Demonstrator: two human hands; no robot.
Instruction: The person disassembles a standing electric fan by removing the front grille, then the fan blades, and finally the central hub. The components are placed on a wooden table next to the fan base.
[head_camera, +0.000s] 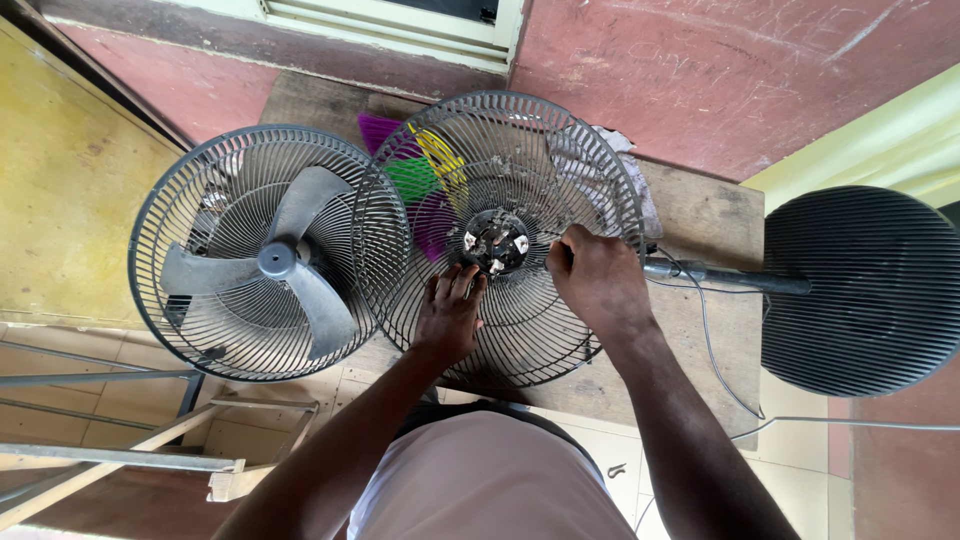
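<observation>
Left hand (447, 312): fingers spread flat, pressed on the wire ribs of the rear fan guard (520, 300) just below its hub; grips nothing.

Right hand (597, 276): curled closed beside the hub, knuckles up; whether it pinches a fastener or a small tool cannot be told, as the fingertips are hidden.

Motor hub (496, 240): round, dark, with pale fittings about the centre, seated in the middle of the rear guard. Lies between the two hands, just above the left fingertips and just left of the right fist.

Handling note, as a judgement: the flat left palm should bear steadily on the ribs so the guard cannot turn while the right works at the hub; small fittings are best kept over the guard's centre.

Front guard with three-blade impeller (270, 255): grey, lying flat, left of the rear guard, rims overlapping.

Stand pole (725, 276) and round base (865, 290): to the right, a thin cable (710, 350) trailing.

Wooden bench (700, 215): beneath everything.

Coloured brush bristles (420, 180): purple, green, yellow, seen behind the rear guard.
</observation>
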